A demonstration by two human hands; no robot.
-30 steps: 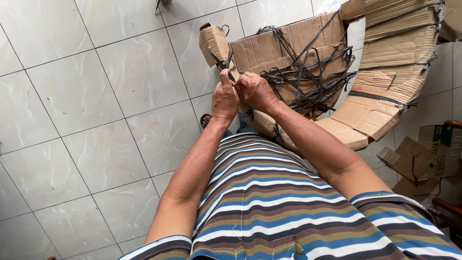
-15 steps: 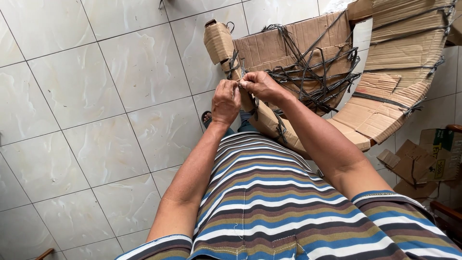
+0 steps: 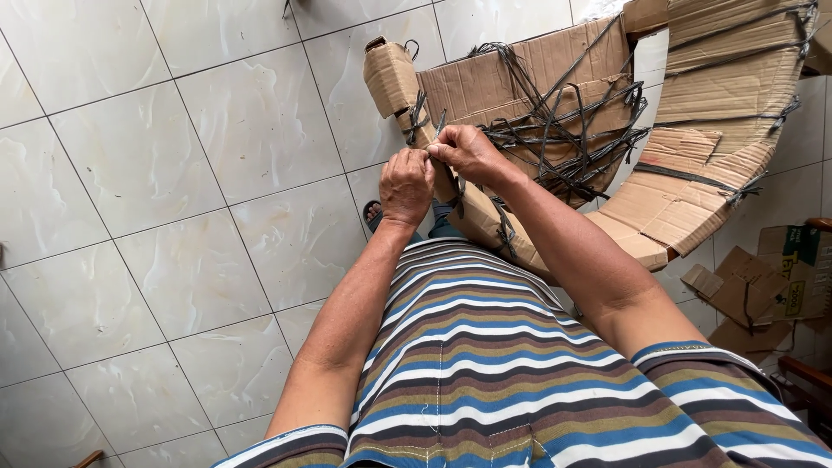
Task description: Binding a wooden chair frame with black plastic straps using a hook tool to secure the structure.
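A: Head view: what are the hands up to?
B: Both arms stretched forward, left hand (image 3: 406, 184) and right hand (image 3: 468, 152) meeting, fingertips pinching a dark strap (image 3: 418, 121) on the rolled cardboard bundle (image 3: 407, 95) above the tiled floor (image 3: 173, 217).

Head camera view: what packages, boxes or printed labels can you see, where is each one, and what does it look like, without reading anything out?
Tied cardboard bundle: upper centre, brown flattened boxes under tangled dark straps; left hand and right hand pinch a strap at its rolled end.
Strapped cardboard stack: upper right, brown, curved, dark bands.
Printed carton: right edge, brown with a green and yellow panel.
Cardboard scraps: lower right floor, brown pieces.
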